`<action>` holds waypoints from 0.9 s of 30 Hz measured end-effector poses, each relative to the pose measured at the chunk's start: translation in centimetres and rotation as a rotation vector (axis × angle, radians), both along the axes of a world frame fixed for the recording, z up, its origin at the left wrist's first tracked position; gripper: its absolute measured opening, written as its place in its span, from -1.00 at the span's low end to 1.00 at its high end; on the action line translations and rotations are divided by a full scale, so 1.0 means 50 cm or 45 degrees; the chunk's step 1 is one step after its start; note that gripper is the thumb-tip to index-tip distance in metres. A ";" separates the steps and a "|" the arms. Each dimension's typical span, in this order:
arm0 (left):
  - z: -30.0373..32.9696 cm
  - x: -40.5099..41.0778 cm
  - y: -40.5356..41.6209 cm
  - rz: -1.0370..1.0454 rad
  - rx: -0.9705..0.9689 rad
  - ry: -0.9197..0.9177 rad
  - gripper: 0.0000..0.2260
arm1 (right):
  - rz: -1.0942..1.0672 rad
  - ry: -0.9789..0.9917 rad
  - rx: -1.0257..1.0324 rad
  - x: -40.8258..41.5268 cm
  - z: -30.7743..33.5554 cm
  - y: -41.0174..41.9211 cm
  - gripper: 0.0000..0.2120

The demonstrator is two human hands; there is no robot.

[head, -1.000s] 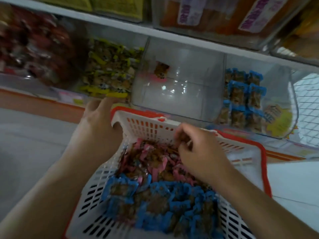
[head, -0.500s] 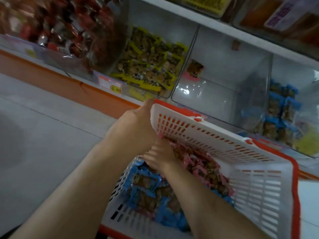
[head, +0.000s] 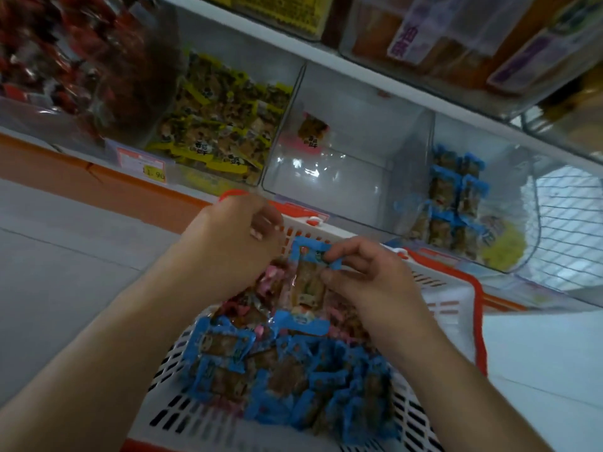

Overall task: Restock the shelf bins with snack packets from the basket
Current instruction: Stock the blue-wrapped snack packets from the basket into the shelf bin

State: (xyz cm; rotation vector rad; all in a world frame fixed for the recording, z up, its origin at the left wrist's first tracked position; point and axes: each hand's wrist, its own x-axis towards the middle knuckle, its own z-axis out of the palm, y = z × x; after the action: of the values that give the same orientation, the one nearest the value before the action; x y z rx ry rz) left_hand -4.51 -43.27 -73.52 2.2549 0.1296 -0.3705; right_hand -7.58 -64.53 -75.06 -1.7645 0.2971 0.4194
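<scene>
1. Shelf (head: 375, 78): white, runs across the top of the head view and carries a row of clear plastic bins.
2. Basket (head: 456, 308): white slotted plastic with a red rim, just in front of the shelf, below the bins. It holds a heap of snack packets: blue-edged ones (head: 293, 380) toward the near end, pink-edged ones (head: 270, 278) toward the shelf end.
3. Middle bin (head: 352, 164): clear walls, holds one lone pink-edged packet (head: 311, 130) at the back.
4. Bin to the right (head: 505, 216): a stack of blue-edged packets (head: 456, 197) stands against its left wall.
5. Bin to the left (head: 222, 125): packed with yellow-edged packets; a price tag (head: 142, 164) sits on the front edge.
6. Far-left bin (head: 65, 60): red-wrapped packets, blurred.
7. Left hand (head: 228, 246): over the basket's far-left corner, fingers curled inward and close together. Whether they grip the rim or anything else cannot be told; the palm side is hidden.
8. Right hand (head: 368, 278): over the basket, thumb and forefinger closed narrowly, pinching the upper part of one blue-edged packet.
9. Held packet (head: 308, 282): long, clear-fronted, brown snack visible, blue seals at both ends; it is upright, its lower end touching the heap.
</scene>
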 end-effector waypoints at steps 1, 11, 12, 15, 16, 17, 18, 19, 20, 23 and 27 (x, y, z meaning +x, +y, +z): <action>0.005 -0.006 -0.017 -0.071 -0.108 0.069 -0.81 | -0.016 -0.043 0.004 -0.003 0.017 -0.020 -0.73; 0.015 -0.066 -0.160 -0.104 -0.555 0.071 -0.30 | 0.026 -0.168 -0.143 0.002 0.060 -0.113 -0.84; 0.015 -0.063 -0.174 -0.123 -0.524 0.084 -0.28 | 0.043 -0.181 -0.177 0.007 0.064 -0.128 -0.84; 0.020 -0.044 -0.234 -0.099 -0.417 0.031 -0.24 | 0.062 -0.171 -0.233 0.023 0.080 -0.198 -0.90; 0.023 -0.034 -0.261 -0.097 -0.385 -0.007 -0.24 | 0.011 -0.194 -0.283 0.030 0.084 -0.232 -0.91; 0.026 -0.023 -0.292 -0.105 -0.353 -0.033 -0.26 | -0.086 -0.227 -0.352 0.034 0.089 -0.269 -0.92; 0.030 -0.011 -0.324 -0.120 -0.311 -0.053 -0.30 | -0.222 -0.266 -0.432 0.039 0.091 -0.310 -0.91; 0.032 0.004 -0.357 -0.129 -0.248 -0.088 -0.35 | -0.372 -0.291 -0.509 0.042 0.091 -0.350 -0.90; 0.033 0.021 -0.390 -0.139 -0.170 -0.115 -0.38 | -0.492 -0.279 -0.585 0.045 0.089 -0.388 -0.89; 0.018 0.076 -0.482 -0.195 0.034 -0.176 -0.44 | -0.526 -0.054 -0.780 0.043 0.064 -0.462 -0.74; -0.035 0.140 -0.578 -0.251 0.132 -0.235 -0.70 | -0.324 0.114 -0.782 0.036 0.048 -0.480 -0.65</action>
State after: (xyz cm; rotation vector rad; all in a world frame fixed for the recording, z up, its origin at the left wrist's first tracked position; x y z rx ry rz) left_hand 2.48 -72.15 -75.26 2.3988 -0.1744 -0.2622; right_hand -5.78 -88.54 -72.66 -2.2673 0.7686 0.2330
